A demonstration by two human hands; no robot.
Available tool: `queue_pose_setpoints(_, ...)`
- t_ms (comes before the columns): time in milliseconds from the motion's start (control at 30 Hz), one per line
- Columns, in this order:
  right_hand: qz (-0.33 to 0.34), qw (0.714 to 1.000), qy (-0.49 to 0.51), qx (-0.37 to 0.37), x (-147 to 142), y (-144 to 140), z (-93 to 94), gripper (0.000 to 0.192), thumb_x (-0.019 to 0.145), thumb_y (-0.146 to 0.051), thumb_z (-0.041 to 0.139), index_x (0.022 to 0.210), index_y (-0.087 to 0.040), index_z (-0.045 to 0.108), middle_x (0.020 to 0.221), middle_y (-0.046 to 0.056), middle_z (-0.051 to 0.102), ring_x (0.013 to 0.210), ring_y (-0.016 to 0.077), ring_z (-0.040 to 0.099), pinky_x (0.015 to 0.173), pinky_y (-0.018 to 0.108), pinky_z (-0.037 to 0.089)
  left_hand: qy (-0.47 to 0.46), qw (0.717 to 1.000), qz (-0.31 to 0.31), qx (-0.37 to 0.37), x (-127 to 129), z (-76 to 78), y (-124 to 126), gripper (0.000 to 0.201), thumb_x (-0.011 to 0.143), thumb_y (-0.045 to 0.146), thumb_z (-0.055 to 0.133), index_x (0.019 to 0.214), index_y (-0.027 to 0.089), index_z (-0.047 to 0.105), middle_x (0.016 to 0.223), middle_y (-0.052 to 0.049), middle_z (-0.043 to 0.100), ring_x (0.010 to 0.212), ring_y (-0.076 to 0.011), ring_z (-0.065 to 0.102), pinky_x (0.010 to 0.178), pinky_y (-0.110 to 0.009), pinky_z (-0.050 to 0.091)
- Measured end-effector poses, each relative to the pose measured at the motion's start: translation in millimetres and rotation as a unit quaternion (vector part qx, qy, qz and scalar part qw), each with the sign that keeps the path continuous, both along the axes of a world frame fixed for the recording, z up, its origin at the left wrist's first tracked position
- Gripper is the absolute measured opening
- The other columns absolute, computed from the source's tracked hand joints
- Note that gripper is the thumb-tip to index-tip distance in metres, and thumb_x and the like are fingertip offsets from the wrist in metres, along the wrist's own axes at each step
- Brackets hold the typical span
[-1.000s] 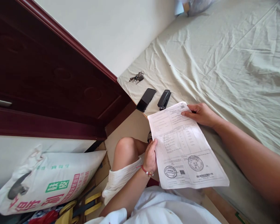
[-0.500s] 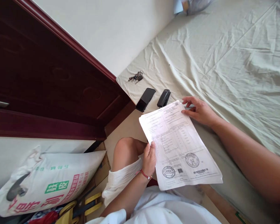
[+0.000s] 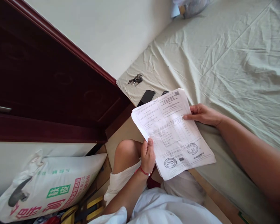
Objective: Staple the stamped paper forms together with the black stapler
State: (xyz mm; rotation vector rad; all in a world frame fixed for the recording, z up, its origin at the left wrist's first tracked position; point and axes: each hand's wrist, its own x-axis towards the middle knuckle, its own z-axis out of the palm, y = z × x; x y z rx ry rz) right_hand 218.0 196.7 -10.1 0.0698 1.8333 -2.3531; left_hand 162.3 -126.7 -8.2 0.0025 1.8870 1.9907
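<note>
I hold a stack of printed paper sheets with tables, two round stamps and a barcode, lifted above the bed's edge. My left hand, with a red string on its wrist, grips the stack's lower left edge. On the right edge sits my right hand, thumb on top of the sheets. Past the papers' top lie a black phone and a black stapler, the stapler mostly hidden by the sheets.
A bunch of keys lies on the pale green bed sheet near the corner. A dark red door is at left. A printed white sack rests on the floor at lower left, beside my bare knee.
The papers moved up and to the left, now covering most of the stapler. My right hand slid down the right edge and gripped it; my left hand shifted slightly left.
</note>
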Motion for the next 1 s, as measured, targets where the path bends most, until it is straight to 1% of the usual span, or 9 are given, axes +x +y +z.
queue_pose_setpoints(100, -0.004, 1.0, -0.001, -0.03, 1, 2, -4.0, 0.048, 0.081, -0.045, 0.084, 0.121, -0.019, 0.078, 0.11, 0.007, 0.08, 0.106, 0.0258, 0.075, 0.101, 0.043, 0.058, 0.027, 0.998, -0.031, 0.048, -15, 15.1, 14, 0.044, 0.083, 0.044, 0.083, 0.121, 0.025, 0.074, 0.129, -0.008, 0.076, 0.134, -0.0349, 0.062, 0.115, -0.045, 0.048)
queue_pose_setpoints(233, 0.035, 0.999, -0.009, -0.039, 1, 5, -6.8, 0.049, 0.082, -0.044, 0.084, 0.123, -0.017, 0.077, 0.113, 0.009, 0.079, 0.102, 0.026, 0.075, 0.1, 0.044, 0.059, 0.02, 0.987, -0.073, 0.142, -48, 35.2, 41, 0.066, 0.069, 0.041, 0.089, 0.131, 0.028, 0.07, 0.135, -0.009, 0.073, 0.137, -0.0398, 0.06, 0.117, -0.055, 0.046)
queue_pose_setpoints(333, 0.036, 0.999, -0.006, -0.02, 1, 6, -5.8, 0.049, 0.08, -0.043, 0.085, 0.121, -0.016, 0.078, 0.112, 0.01, 0.079, 0.103, 0.0279, 0.075, 0.1, 0.045, 0.059, 0.034, 0.974, -0.132, 0.18, -69, 44.4, 60, 0.068, 0.07, 0.035, 0.084, 0.136, 0.031, 0.066, 0.139, -0.007, 0.071, 0.146, -0.0375, 0.052, 0.122, -0.056, 0.041)
queue_pose_setpoints(400, 0.03, 1.0, 0.003, 0.001, 1, 5, -4.8, 0.05, 0.077, -0.042, 0.087, 0.12, -0.017, 0.079, 0.111, 0.009, 0.079, 0.105, 0.0286, 0.075, 0.101, 0.045, 0.059, 0.039, 0.967, -0.162, 0.194, -76, 48.0, 70, 0.069, 0.068, 0.029, 0.081, 0.135, 0.032, 0.066, 0.14, -0.005, 0.07, 0.148, -0.036, 0.049, 0.125, -0.056, 0.038)
queue_pose_setpoints(467, 0.014, 1.0, 0.006, 0.006, 1, 4, -4.5, 0.051, 0.078, -0.043, 0.086, 0.122, -0.019, 0.078, 0.114, 0.009, 0.079, 0.108, 0.0288, 0.074, 0.101, 0.045, 0.059, 0.041, 0.965, -0.172, 0.193, -79, 50.5, 78, 0.07, 0.065, 0.025, 0.081, 0.133, 0.032, 0.067, 0.14, -0.004, 0.07, 0.149, -0.0363, 0.048, 0.125, -0.055, 0.037)
queue_pose_setpoints(600, -0.032, 0.999, -0.007, -0.026, 1, 1, -5.8, 0.05, 0.084, -0.049, 0.081, 0.123, -0.019, 0.077, 0.118, 0.011, 0.078, 0.107, 0.029, 0.075, 0.098, 0.047, 0.061, 0.045, 0.966, -0.185, 0.174, -77, 54.1, 86, 0.072, 0.061, 0.022, 0.083, 0.131, 0.031, 0.066, 0.141, -0.005, 0.069, 0.15, -0.0383, 0.047, 0.124, -0.058, 0.038)
queue_pose_setpoints(733, -0.032, 0.999, -0.007, -0.031, 1, 2, -5.7, 0.048, 0.079, -0.047, 0.086, 0.117, -0.018, 0.08, 0.118, 0.011, 0.078, 0.11, 0.0296, 0.074, 0.103, 0.047, 0.059, 0.057, 0.957, -0.209, 0.192, -77, 59.3, 88, 0.072, 0.061, 0.023, 0.082, 0.13, 0.032, 0.064, 0.149, -0.005, 0.063, 0.152, -0.0395, 0.042, 0.123, -0.061, 0.037)
queue_pose_setpoints(867, -0.035, 0.998, -0.022, -0.04, 2, 0, -0.9, 0.049, 0.078, -0.047, 0.087, 0.117, -0.017, 0.079, 0.117, 0.012, 0.078, 0.108, 0.0298, 0.074, 0.102, 0.048, 0.06, 0.079, 0.948, -0.22, 0.215, -77, 62.7, 92, 0.055, 0.065, 0.024, 0.082, 0.117, 0.03, 0.065, 0.152, -0.006, 0.059, 0.147, -0.0402, 0.048, 0.121, -0.061, 0.039)
queue_pose_setpoints(1000, -0.059, 0.995, -0.036, -0.067, 1, -3, 3.8, 0.05, 0.079, -0.049, 0.085, 0.116, -0.016, 0.078, 0.113, 0.013, 0.079, 0.103, 0.0303, 0.076, 0.096, 0.049, 0.063, 0.097, 0.952, -0.214, 0.199, -77, 60.0, 97, 0.041, 0.07, 0.032, 0.085, 0.105, 0.028, 0.064, 0.147, -0.006, 0.062, 0.139, -0.0378, 0.056, 0.119, -0.058, 0.041)
